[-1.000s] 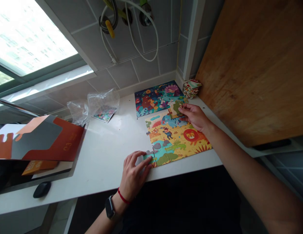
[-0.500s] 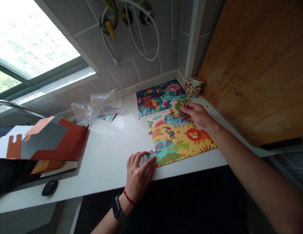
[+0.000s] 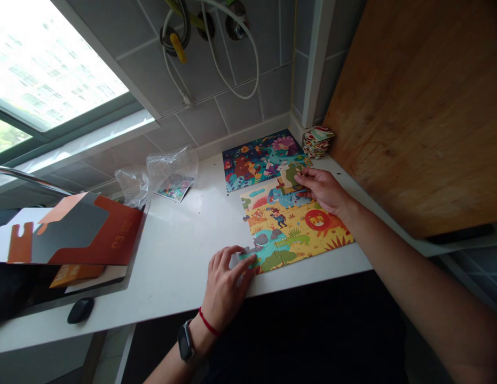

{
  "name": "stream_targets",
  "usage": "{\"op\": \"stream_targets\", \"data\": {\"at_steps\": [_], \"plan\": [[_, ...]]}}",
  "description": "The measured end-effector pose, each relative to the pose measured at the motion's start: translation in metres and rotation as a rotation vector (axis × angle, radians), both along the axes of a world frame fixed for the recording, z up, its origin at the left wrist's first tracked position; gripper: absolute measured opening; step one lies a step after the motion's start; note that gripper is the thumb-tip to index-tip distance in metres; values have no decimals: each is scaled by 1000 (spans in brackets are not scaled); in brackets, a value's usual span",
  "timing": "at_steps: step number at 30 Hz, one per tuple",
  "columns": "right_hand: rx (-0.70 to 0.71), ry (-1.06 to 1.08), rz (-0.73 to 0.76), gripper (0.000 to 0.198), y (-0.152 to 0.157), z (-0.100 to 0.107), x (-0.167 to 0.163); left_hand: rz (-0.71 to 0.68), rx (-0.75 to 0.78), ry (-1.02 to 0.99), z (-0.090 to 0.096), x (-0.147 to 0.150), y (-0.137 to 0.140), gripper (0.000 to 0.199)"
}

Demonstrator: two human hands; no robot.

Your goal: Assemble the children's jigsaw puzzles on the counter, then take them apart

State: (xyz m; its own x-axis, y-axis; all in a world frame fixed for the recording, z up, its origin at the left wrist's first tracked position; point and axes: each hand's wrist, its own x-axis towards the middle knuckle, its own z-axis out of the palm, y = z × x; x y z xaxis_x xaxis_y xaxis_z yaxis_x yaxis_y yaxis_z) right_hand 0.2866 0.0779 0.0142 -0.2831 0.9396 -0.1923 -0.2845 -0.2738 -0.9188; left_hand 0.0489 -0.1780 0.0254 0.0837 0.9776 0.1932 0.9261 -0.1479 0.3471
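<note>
Counter (image 3: pixel 172 256), back edge along tiled wall (image 3: pixel 200 122), carrying all the loose stuff. Box (image 3: pixel 130 226) at left end, likely pushed there to leave room. Puzzle (image 3: pixel 296 226) flat near front edge, right half, probably for easy reach by both hands. Dark puzzle (image 3: pixel 252 168) just behind, toward back edge, likely parked clear. Bag (image 3: pixel 172 165) left of that, looks set aside.

Right hand (image 3: pixel 322 188) in over front edge, right side, wrist near straight, thumb and fingertips pinched. Left hand (image 3: pixel 226 274) at puzzle's front-left corner, knuckles arched, wrist over front edge, fingers curled; can't tell if pinching or only pressing.

Stack (image 3: pixel 317 141) in back-right corner, likely piled to save space. Mouse (image 3: pixel 80 310) by front edge, far left, well apart from both hands.

Green piece (image 3: pixel 291 173) in right pinch at puzzle's far edge, probably edge-held to keep picture visible; can't tell if touching below. Teal piece (image 3: pixel 246 255) under left fingertips, probably being steadied.
</note>
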Motion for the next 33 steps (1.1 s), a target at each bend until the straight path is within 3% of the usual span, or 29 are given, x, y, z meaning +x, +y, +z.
{"op": "stream_targets", "data": {"at_steps": [3, 7, 10, 13, 17, 21, 26, 33], "plan": [[-14, 7, 37, 38, -1, -1, 0, -2, -29, -167, 10, -5, 10, 17], [9, 16, 199, 35, -5, 1, 0, 73, -71, -544, 33, -9, 41, 20], [49, 10, 303, 33, -10, 4, -2, 62, -214, -827, 44, -5, 75, 40], [67, -9, 352, 31, -15, 7, -2, 19, -320, -1056, 43, 8, 108, 59], [61, -10, 414, 32, -16, 7, -2, -5, -393, -1111, 30, 27, 134, 52], [75, -4, 408, 30, -14, 5, -1, 108, -337, -1145, 20, 33, 142, 42], [77, -22, 395, 30, -14, 4, -2, 233, -200, -1150, 16, 25, 147, 45], [36, 32, 201, 38, -7, 4, 0, 303, -247, -1071, 23, -2, 135, 50]]}}
